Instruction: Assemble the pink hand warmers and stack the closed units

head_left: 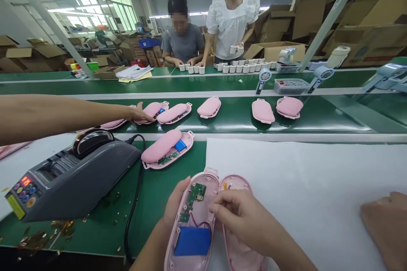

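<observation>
While the opened pink shell (203, 220), its long axis running away from the body, is cradled along its left edge by the left hand (174, 207), something small over the right half is pinched by the right hand (241, 216), fingers closed.

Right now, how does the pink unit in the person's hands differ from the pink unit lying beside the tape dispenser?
The held unit is spread fully open, both shell halves side by side; the unit on the mat has its pink cover laid askew over its base. The held unit shows its whole blue battery; the mat unit shows only a corner. Left hand and right hand grip one; nobody touches the other. Both have green circuit boards.
</observation>
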Motion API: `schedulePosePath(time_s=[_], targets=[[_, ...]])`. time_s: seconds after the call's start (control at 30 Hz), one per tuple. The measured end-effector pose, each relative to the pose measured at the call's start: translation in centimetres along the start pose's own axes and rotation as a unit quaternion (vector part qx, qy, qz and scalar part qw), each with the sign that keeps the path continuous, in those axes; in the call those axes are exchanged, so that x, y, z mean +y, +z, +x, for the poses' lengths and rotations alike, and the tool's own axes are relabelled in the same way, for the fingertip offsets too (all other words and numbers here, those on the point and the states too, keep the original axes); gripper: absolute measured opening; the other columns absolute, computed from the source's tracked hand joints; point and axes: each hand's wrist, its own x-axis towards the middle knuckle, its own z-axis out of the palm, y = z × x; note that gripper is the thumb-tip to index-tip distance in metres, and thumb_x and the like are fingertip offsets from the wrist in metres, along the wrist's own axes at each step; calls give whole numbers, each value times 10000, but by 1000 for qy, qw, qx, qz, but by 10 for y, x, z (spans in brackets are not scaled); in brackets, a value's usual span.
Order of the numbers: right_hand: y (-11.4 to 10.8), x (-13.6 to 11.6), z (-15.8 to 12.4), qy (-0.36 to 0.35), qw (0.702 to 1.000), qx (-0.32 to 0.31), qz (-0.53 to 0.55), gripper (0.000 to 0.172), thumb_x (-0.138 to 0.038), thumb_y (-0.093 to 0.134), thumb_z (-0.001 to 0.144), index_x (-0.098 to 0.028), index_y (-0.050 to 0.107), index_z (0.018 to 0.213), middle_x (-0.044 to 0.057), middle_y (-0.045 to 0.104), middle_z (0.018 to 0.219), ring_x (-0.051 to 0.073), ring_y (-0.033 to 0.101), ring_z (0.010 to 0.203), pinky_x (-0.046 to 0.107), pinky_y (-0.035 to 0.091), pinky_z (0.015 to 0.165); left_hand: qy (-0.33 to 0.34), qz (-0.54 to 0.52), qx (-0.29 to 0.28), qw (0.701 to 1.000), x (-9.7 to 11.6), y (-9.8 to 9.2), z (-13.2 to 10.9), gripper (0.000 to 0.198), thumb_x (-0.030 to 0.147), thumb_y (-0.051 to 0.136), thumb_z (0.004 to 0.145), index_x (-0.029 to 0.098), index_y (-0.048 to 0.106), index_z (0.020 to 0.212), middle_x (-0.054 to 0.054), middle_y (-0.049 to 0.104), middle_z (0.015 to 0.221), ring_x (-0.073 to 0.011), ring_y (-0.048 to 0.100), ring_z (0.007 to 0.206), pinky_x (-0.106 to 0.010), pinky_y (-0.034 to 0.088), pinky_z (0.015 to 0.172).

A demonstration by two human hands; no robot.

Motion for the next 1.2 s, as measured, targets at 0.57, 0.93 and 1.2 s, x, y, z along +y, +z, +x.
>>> schedulePosePath(time_s=[0.57,0.93,1.2], targets=[[-6,39,-25,-197,968,128,-89,290,-99,462,848,-206,731,828,46,710,978,145,662,902,236,508,831,-4,-44,56,997,0,5,5,342,373,542,852,89,684,979,-111,729,880,-304,664,906,-419,476,868],[-8,3,-6,8,996,60,-62,265,-298,391,919,-204,545,724,-6,577,709,148,522,658,275,391,612,31,-23,5,999,-8,12,4,456,408,508,866,39,651,1094,-159,726,922,-316,667,924,-423,447,913],[-2,4,-2,25,986,166,-12,246,-329,363,931,-264,471,1142,-35,618,713,154,537,582,268,384,559,38,-5,24,999,-8,18,6,454,407,507,869,49,666,1099,-154,732,955,-327,659,976,-438,437,939]])
